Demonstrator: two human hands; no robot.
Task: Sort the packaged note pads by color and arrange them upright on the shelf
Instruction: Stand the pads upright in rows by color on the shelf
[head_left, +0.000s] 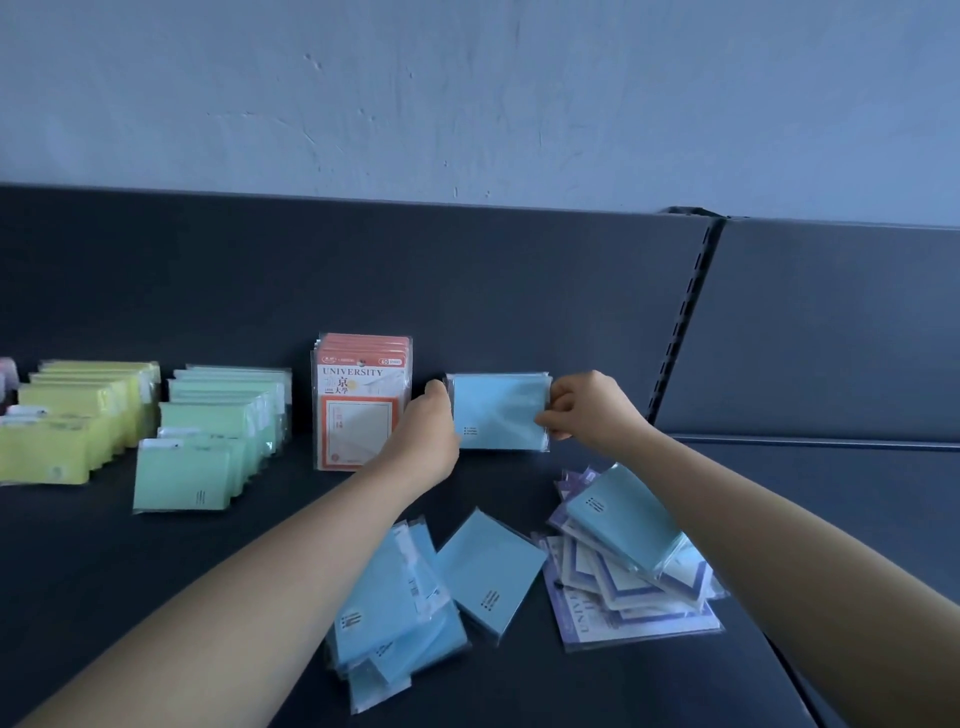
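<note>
Forearms (234, 597) reach in from the bottom edge over the dark shelf (130, 597), which runs wide under everything and meets a dark back panel (467, 270). Sorted rows stand upright on the left of it: yellow pads (67, 421), then green pads (208, 441), then a short stack of orange pads (358, 405) against the panel. Unsorted stock lies flat nearer the camera, with loose blue pads (395, 597) fanned beside a heap of purple pads (623, 597) that has one more blue pack on top.

Just right of the orange stack, one blue pad (498, 410) is held upright near the panel; whether its lower edge touches the shelf I cannot tell. Its left edge is gripped by the left hand (431, 415), fingers curled and mostly hidden behind the hand. On the other side the right hand (582, 410) pinches the right edge between thumb and fingers (550, 418).

Each pack looks light and flat, stiff enough to stand but thin enough to topple when alone. Its clear wrap is probably slippery, so a hold on both side edges seems safest until it leans on the panel.
</note>
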